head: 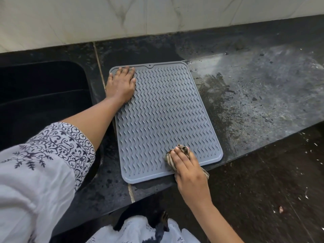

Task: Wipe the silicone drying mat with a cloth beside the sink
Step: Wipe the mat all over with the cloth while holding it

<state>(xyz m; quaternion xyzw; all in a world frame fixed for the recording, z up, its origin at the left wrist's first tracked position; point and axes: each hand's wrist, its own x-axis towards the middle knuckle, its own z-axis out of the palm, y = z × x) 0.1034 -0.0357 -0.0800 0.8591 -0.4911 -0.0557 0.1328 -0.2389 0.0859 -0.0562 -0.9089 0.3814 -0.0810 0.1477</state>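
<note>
1. grey silicone drying mat (163, 120) with wavy raised ridges lies flat on the dark stone table (254, 95), just right of the black sink (43, 95); the mat's near edge sits close to the table's front edge.
2. left hand (121, 85) is spread flat, palm down, on the mat's far left corner, fingers reaching to the raised rim; nothing is gripped, it only presses on the mat.
3. right hand (185, 163) is at the mat's near right corner, fingers curled over a bunched cloth (182, 153) and grasping it against the ridges.
4. cloth looks striped, brown and pale; most of it is hidden under the hand, so the pattern is hard to tell for sure. one end of it sticks out past the mat's near edge below the wrist.
5. table to the right of the mat shows wet, streaky patches and a pale glare.
6. pale marbled wall tile (157, 16) runs along the back of the table.
7. white sleeve (43, 155) with dark blue print covers the left arm down to mid forearm.
8. dark floor (263, 190) below the table edge carries scattered pale specks.
</note>
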